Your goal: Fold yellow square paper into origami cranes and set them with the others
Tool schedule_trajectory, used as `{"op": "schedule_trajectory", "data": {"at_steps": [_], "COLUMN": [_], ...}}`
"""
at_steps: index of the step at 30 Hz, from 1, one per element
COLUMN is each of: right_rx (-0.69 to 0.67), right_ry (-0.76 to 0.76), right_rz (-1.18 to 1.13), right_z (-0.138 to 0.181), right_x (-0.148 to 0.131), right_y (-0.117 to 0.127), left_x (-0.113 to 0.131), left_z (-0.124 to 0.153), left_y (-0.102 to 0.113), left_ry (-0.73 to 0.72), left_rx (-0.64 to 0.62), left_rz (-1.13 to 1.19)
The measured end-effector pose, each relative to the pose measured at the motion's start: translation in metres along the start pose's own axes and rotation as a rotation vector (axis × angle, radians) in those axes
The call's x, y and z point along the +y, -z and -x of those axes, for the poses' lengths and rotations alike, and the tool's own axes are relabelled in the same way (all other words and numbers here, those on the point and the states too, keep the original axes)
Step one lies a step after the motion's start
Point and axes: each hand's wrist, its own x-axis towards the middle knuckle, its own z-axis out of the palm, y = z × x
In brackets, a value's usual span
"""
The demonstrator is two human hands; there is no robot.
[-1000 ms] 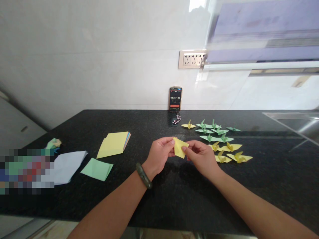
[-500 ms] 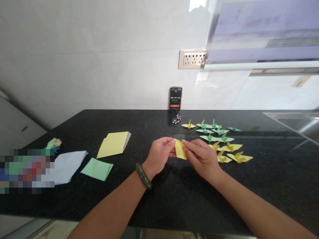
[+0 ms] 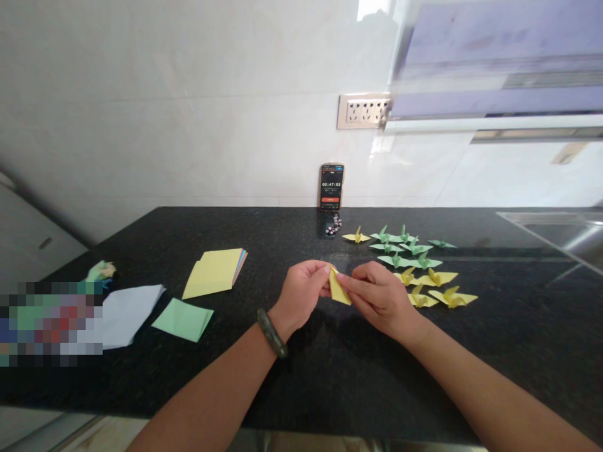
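A small folded piece of yellow paper [image 3: 338, 290] is held up between both hands over the dark counter. My left hand [image 3: 304, 292], with a dark green bangle [image 3: 272, 333] at its wrist, pinches the paper's upper left edge. On the other side, my right hand [image 3: 382, 298] presses its thumb and index finger on the right edge. Just beyond the right hand lie several yellow paper cranes [image 3: 453, 297], with several green paper cranes [image 3: 409, 260] behind them. One more yellow crane [image 3: 357, 236] stands apart, farther back.
On the left of the black counter [image 3: 292, 389] lie a stack of coloured paper [image 3: 214, 273], green paper [image 3: 183, 319] and white paper [image 3: 134, 311]. A phone [image 3: 332, 187] showing a timer leans on the wall, its beaded strap [image 3: 334, 225] in front. At right is a sink [image 3: 565, 235].
The right edge of the yellow paper has been folded over, so the piece looks narrower. My right fingers have shifted slightly left and down along it; my left hand stays in place.
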Motion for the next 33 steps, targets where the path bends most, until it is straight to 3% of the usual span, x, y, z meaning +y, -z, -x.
{"op": "schedule_trajectory", "data": {"at_steps": [6, 20, 29, 33], "right_rx": [-0.100, -0.164, -0.203, -0.181], "right_ry": [-0.005, -0.020, 0.002, -0.064], "right_rz": [-0.028, -0.015, 0.000, -0.161], "right_z": [0.0011, -0.0029, -0.0037, -0.0051], "right_x": [0.0024, 0.0016, -0.0013, -0.0067], "right_y": [-0.0010, -0.0004, 0.0002, 0.0009], "left_x": [-0.0010, -0.0022, -0.0081, -0.0099], "left_z": [0.0000, -0.0007, -0.0037, -0.0050], "left_y": [-0.0003, 0.0014, 0.0017, 0.0025], "left_ry": [0.025, 0.042, 0.023, -0.006], "left_rx": [0.002, -0.036, 0.054, 0.103], "left_rz": [0.011, 0.038, 0.026, 0.015]}}
